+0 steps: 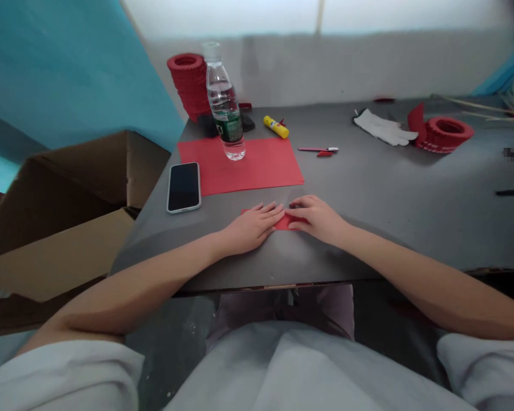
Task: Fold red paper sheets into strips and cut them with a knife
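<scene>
A small piece of red paper (284, 222) lies on the grey table near its front edge, mostly covered by my hands. My left hand (255, 227) rests flat across its left part, fingers stretched out to the right. At the paper's right part is my right hand (314, 218), its thumb and fingers apart and their tips touching the paper. Whether the paper is folded under my palm is hidden. Just beyond my hands lie larger red paper sheets (265, 165), with a water bottle (227, 111) standing on them.
A phone (184, 187) lies at the left. Further back are a yellow glue stick (276, 127), a pen (312, 149), a white glove (385, 128) and a red ring-shaped stack (448, 132). Taller red rings (186, 85) stand behind the bottle. A cardboard box (81, 177) sits left of the table.
</scene>
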The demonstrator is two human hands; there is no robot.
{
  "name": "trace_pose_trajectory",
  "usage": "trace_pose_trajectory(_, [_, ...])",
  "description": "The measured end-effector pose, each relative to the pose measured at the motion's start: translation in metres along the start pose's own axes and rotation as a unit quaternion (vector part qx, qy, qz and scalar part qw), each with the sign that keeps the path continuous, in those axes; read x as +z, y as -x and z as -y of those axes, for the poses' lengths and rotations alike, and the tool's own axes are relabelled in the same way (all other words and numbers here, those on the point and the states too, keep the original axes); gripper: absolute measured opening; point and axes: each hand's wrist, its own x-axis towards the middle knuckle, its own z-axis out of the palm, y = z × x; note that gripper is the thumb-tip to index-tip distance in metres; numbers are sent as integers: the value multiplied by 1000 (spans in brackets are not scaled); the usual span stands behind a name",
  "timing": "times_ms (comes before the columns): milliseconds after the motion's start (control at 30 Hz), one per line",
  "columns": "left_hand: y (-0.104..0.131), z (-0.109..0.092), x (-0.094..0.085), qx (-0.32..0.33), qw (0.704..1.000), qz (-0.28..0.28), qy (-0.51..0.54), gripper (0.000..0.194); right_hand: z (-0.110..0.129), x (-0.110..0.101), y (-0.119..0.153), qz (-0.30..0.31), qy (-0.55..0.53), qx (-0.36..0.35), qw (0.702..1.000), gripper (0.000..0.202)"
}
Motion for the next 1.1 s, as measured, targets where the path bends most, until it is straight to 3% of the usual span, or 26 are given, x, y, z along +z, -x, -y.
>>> trace_pose_trajectory(300, [1,-4,5,-34,995,-23,-89,71,14,4,5,-8,22,48,999,40])
trace_pose_trajectory(400, [4,-7,3,19,994,-26,-102,69,16,7,12,-6,22,36,999,44])
trace_pose_trajectory(500, [6,-11,1,88,992,11,-86,72,19,8,19,23,29,30,999,46])
trace_pose_trajectory(600, [7,-13,0,83,993,32,-76,77,19,5,23,51,32,25,998,46])
trace_pose_trajectory(900, [4,-8,-7,103,992,9,-65,67,5,10,21,-30,1,43,999,43])
trace_pose_trajectory(1100, [0,-7,-7,102,990,9,-99,68,1,4,19,-3,29,17,999,46])
